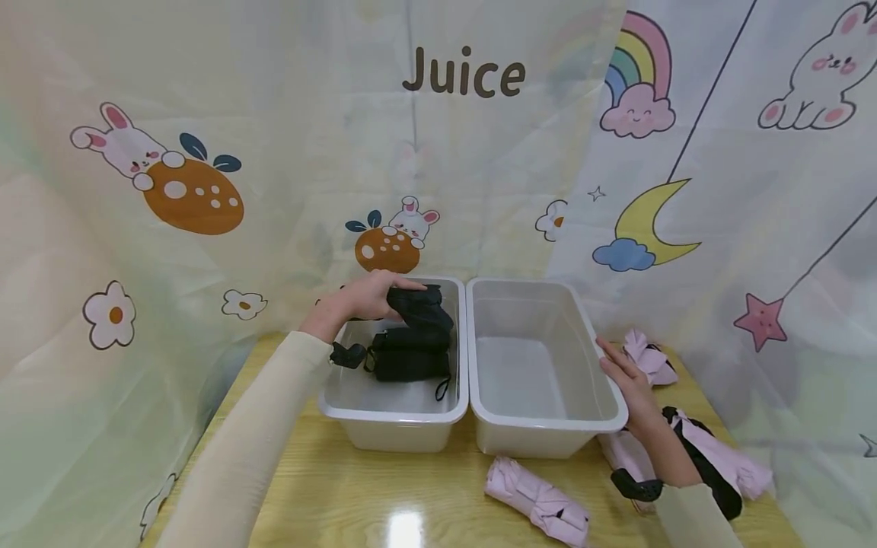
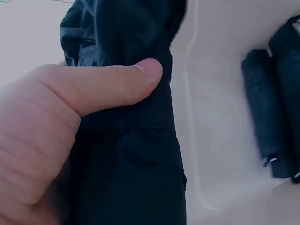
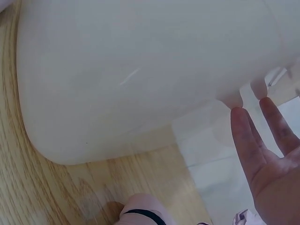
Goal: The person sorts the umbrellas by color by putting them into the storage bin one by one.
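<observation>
Two white plastic bins side by side on the light wooden table [image 1: 384,495]. Left hand [image 1: 363,298] grips a folded black umbrella [image 1: 419,307], thumb [image 2: 117,84] curled across the fabric, held over the left white plastic bin [image 1: 356,415]. Two more folded black umbrellas [image 1: 409,355] lie inside that bin. Right hand [image 1: 626,380] has its fingers [image 3: 248,140] straight, flat against the outer side of the right white plastic bin [image 1: 548,438], holding nothing. Folded pink umbrellas [image 1: 537,502] lie on the table near that bin.
</observation>
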`<state>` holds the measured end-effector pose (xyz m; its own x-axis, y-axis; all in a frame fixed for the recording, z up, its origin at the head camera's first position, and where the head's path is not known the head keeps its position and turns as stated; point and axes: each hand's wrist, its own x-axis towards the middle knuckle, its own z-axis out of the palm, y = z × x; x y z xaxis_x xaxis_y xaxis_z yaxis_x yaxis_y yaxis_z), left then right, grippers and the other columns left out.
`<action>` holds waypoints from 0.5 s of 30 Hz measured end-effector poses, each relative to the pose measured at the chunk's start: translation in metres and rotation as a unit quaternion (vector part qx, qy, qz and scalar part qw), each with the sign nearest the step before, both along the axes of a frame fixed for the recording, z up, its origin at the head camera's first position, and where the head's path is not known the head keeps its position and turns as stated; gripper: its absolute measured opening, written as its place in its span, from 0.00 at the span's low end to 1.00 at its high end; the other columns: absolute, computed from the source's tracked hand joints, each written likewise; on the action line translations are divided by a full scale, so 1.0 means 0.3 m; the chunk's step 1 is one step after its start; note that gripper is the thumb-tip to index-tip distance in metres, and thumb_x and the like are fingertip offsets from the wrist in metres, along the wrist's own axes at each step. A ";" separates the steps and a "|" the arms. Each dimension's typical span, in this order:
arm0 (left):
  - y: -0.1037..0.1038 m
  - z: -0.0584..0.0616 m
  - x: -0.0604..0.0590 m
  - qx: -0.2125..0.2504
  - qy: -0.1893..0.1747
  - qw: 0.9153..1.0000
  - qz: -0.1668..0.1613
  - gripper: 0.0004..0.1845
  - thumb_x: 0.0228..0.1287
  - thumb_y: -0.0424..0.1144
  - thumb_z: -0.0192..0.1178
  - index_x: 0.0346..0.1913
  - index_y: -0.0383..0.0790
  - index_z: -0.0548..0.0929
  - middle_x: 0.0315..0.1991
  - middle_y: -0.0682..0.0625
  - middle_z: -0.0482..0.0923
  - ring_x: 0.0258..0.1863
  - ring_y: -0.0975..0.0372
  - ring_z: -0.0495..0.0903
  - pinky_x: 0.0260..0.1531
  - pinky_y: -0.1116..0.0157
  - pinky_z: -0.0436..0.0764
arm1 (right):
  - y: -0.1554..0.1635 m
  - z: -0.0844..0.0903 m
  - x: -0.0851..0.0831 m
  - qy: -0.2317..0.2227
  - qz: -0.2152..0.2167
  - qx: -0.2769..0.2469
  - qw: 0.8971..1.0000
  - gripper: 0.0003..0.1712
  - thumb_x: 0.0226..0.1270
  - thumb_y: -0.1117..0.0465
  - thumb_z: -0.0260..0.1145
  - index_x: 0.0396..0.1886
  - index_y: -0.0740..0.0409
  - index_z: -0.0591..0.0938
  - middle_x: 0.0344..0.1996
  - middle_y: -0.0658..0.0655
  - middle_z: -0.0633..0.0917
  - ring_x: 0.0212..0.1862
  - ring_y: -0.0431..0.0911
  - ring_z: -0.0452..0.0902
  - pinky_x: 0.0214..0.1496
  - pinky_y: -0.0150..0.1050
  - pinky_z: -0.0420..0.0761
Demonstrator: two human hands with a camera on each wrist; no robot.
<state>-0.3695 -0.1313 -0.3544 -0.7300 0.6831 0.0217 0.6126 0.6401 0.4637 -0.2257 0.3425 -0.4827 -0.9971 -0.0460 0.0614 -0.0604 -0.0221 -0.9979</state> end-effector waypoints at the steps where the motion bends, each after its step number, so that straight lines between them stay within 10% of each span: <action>1: 0.005 -0.014 -0.002 -0.007 0.002 1.000 0.000 0.37 0.52 0.33 0.75 0.66 0.56 0.76 0.60 0.52 0.76 0.54 0.59 0.75 0.46 0.62 0.79 | -0.001 -0.002 0.002 -0.003 0.002 -0.005 1.000 0.32 0.78 0.54 0.53 0.77 0.49 0.56 0.70 0.46 0.62 0.54 0.31 0.73 0.47 0.33 0.79; 9: 0.044 -0.084 -0.026 -0.025 -0.026 0.999 0.003 0.38 0.51 0.32 0.75 0.66 0.56 0.76 0.62 0.50 0.74 0.35 0.60 0.77 0.32 0.66 0.79 | 0.000 -0.002 0.008 -0.006 0.001 -0.003 1.000 0.32 0.78 0.54 0.51 0.78 0.47 0.55 0.75 0.50 0.56 0.55 0.31 0.72 0.47 0.32 0.79; 15: 0.067 -0.130 -0.043 -0.008 -0.057 0.998 0.013 0.38 0.50 0.35 0.76 0.66 0.56 0.76 0.66 0.50 0.71 0.51 0.60 0.74 0.44 0.63 0.78 | -0.005 -0.003 0.004 -0.007 0.006 -0.004 1.000 0.32 0.78 0.53 0.51 0.77 0.44 0.56 0.75 0.52 0.54 0.56 0.32 0.71 0.48 0.33 0.78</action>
